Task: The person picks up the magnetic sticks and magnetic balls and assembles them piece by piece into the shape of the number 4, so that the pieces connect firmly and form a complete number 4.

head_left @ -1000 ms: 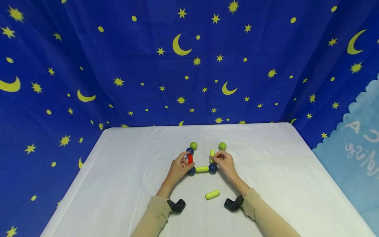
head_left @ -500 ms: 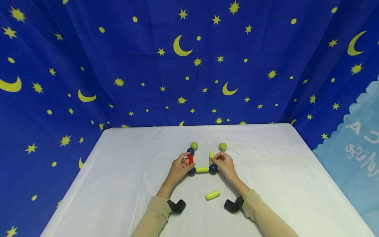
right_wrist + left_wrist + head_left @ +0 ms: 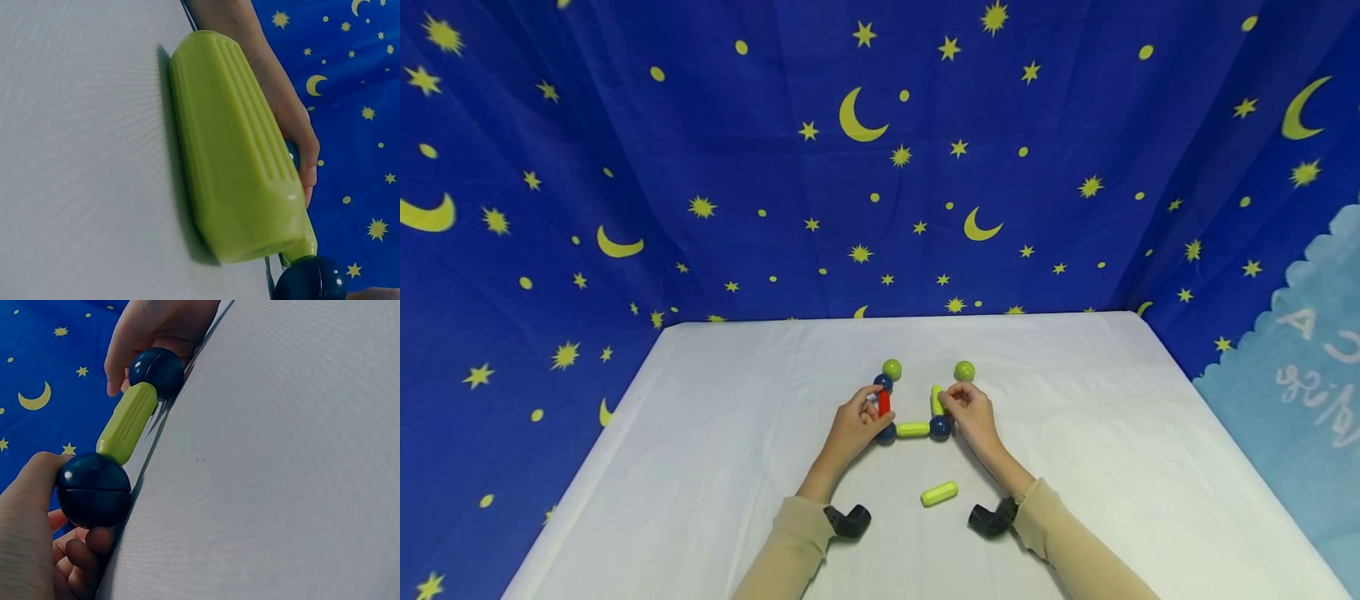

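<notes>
Magnetic building rods and balls form a U in the head view. My left hand (image 3: 854, 417) holds its left side: the red rod (image 3: 883, 403) between an upper blue ball (image 3: 883, 382) and a lower blue ball (image 3: 94, 490). From that lower ball a yellow-green rod (image 3: 913, 429) runs across to the right blue ball (image 3: 940, 427). Another yellow-green rod (image 3: 937, 401) stands off the right ball, pointing away from me. The bent fingers of my right hand (image 3: 972, 411) pinch its right side; their tips are partly hidden.
Two green balls, a left green ball (image 3: 892, 369) and a right green ball (image 3: 964, 371), lie beyond the U. A loose yellow-green rod (image 3: 939, 493) lies nearer me, between the wrists; it looms large in the right wrist view. White cloth covers the table (image 3: 737, 375).
My right fingers have shifted slightly up and right along the upright yellow-green rod, so more of it shows beside the right blue ball. The left hand keeps its hold.
</notes>
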`<state>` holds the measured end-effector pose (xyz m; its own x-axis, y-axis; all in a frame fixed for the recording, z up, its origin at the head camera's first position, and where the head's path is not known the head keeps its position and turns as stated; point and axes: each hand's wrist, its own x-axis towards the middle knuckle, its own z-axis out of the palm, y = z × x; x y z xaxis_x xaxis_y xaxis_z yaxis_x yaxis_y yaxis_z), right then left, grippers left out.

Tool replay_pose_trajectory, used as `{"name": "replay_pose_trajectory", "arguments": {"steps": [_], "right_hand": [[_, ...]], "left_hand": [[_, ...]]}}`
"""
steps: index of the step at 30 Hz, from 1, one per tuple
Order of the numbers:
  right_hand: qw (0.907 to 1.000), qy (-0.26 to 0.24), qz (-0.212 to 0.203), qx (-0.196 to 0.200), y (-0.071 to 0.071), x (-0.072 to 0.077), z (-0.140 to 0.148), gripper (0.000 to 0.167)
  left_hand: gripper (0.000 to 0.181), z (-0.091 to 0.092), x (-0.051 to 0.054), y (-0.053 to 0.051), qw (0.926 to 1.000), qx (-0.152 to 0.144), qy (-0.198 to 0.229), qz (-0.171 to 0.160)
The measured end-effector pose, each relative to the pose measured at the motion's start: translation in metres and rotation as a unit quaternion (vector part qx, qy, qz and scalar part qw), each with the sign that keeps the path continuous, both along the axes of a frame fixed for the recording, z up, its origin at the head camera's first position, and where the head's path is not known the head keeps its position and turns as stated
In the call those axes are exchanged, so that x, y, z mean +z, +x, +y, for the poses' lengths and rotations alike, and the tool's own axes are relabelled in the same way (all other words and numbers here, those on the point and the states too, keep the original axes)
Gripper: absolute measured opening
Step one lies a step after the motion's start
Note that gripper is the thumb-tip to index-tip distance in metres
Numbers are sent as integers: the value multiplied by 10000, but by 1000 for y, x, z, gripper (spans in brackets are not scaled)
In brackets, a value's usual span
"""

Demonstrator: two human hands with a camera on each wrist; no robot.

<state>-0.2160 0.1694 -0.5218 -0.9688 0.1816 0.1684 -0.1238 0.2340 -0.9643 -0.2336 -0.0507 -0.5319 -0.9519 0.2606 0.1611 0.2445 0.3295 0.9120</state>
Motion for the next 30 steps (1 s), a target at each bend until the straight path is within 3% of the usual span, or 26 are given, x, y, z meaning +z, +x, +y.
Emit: {"name": "replay_pose_trajectory", "arguments": {"steps": [4, 10, 16, 19, 30], "right_hand": [[9993, -93, -87, -356, -3, 3, 3, 15], [9935, 266, 606, -925, -12, 2, 11, 9], [9772, 886, 1276, -1448, -23, -1, 17, 7], [9730, 1118, 1378, -1475, -26, -1, 18, 11], [9827, 1194, 1005, -1003, -39, -4, 22, 35]], "left_hand": [[51, -2, 0, -1, 9999, -97, 63, 76], [51, -2, 0, -1, 9999, -92, 28, 95], [52, -1, 1, 0, 9999, -84, 15, -125], [52, -1, 0, 0, 9999, -91, 2, -115], [46, -1, -1, -1, 9999, -100, -30, 70]]}}
